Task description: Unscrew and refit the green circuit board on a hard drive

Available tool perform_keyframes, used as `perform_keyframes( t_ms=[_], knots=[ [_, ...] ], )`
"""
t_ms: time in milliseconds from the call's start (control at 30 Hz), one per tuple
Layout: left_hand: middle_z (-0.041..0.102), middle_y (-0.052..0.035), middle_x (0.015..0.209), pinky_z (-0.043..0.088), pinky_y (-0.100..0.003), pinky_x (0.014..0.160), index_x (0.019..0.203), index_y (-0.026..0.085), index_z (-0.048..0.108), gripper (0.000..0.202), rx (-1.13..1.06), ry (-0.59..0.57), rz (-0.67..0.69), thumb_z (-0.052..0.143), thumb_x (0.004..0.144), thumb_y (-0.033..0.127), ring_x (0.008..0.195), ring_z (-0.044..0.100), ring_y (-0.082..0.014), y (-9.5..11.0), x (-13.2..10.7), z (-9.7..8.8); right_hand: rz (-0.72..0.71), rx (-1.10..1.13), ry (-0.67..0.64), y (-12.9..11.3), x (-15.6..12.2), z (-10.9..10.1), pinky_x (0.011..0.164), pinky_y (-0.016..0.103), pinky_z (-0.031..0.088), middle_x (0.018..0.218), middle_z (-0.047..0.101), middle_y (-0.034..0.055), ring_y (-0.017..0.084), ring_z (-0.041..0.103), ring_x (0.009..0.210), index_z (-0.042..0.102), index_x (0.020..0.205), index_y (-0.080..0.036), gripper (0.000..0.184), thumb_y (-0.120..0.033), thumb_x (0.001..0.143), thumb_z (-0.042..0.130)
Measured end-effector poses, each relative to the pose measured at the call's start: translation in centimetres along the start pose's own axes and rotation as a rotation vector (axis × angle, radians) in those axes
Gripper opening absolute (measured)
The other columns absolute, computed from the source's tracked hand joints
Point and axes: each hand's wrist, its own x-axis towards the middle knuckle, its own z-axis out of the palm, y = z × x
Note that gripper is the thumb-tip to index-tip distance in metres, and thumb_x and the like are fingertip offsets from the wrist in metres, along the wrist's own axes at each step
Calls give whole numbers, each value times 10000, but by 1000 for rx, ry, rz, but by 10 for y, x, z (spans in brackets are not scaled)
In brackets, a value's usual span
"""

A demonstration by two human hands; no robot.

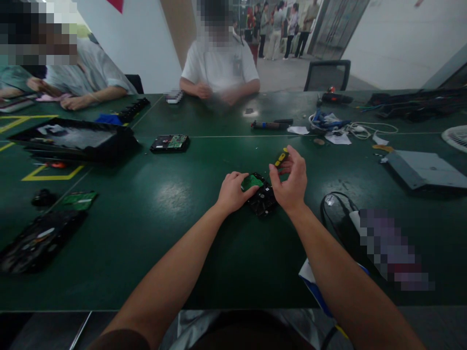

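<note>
A black hard drive (263,200) with a green circuit board (251,182) lies on the table in front of me. My left hand (234,191) grips its left side, thumb across the near part and fingers around the board's far edge. My right hand (292,180) is at the drive's right side, holding a black and yellow screwdriver (281,158) by its handle, between thumb and fingers. The screwdriver's tip is hard to make out. The right hand's lower edge hides part of the drive's right end.
Another hard drive (170,143) lies farther left, near a black tray (73,138). A dark disassembled unit (40,238) sits at near left. On the right are a grey metal box (430,167), a cable (324,214) and a blurred-out object (392,248). A person (219,68) sits opposite.
</note>
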Motion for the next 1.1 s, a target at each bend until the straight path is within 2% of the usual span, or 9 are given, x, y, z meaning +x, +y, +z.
perform_keyframes(
  t_ms=[233,433,600,867,1000,1100],
  knots=[
    [677,-132,1222,506,-447,1027,1360,178,665,570,1,2,-4,710,921,539,1164,602,-305,0,1,0,3,58,-29,0,-1,1,815,471,672,1362,592,129,244,701,981,295,1599,-299,657,-337,1001,567],
    [675,-122,1228,509,-444,1019,1357,197,665,555,-4,0,-1,711,920,535,1162,599,-299,-1,0,1,7,10,-25,0,-1,1,757,450,675,1355,602,122,245,694,947,311,1595,-313,683,-404,982,599],
    [676,-134,1214,505,-438,1025,1357,166,664,573,-7,6,9,709,922,536,1163,601,-298,-1,0,1,-16,14,-53,-5,0,-1,858,466,662,1436,586,133,244,709,1005,286,1622,-297,662,-328,1006,527],
    [682,-125,1208,505,-455,1032,1346,198,670,558,-1,7,5,708,918,555,1166,606,-303,-2,1,2,3,-2,-33,-5,1,-1,768,460,672,1305,620,103,247,680,964,335,1592,-339,657,-404,988,583],
    [685,-138,1206,507,-458,1031,1347,171,669,571,-6,7,8,707,919,547,1159,607,-309,-2,1,2,-11,2,-52,-5,0,-2,830,475,667,1351,605,122,249,682,1002,285,1628,-319,663,-350,1013,530],
    [682,-132,1213,510,-451,1027,1352,179,666,566,-6,6,4,714,918,539,1163,605,-307,-1,0,1,-5,2,-36,-4,0,-1,801,456,672,1384,589,125,237,684,964,302,1620,-313,670,-353,1002,560]
  ],
)
